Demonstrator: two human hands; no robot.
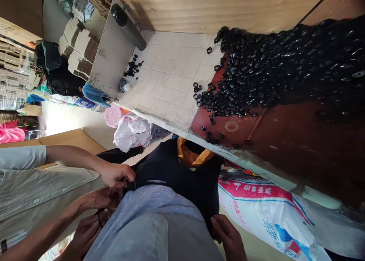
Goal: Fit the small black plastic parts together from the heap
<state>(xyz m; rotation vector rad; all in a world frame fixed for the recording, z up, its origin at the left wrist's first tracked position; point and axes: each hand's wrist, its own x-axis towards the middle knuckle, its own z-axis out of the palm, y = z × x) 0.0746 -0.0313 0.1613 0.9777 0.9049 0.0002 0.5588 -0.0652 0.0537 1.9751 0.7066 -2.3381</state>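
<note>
Glare sits at left (blown white); the red tabletop (273, 135) darkens rightward.

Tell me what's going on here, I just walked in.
A co-worker in a light shirt has both hands beside the camera wearer's waist, by a small dark thing too unclear to name. The wearer's left hand is close by; its grip is unclear. The right hand is at the edge of the black clothing. Ahead, many small black rings lie heaped on a reddish-brown surface.
</note>
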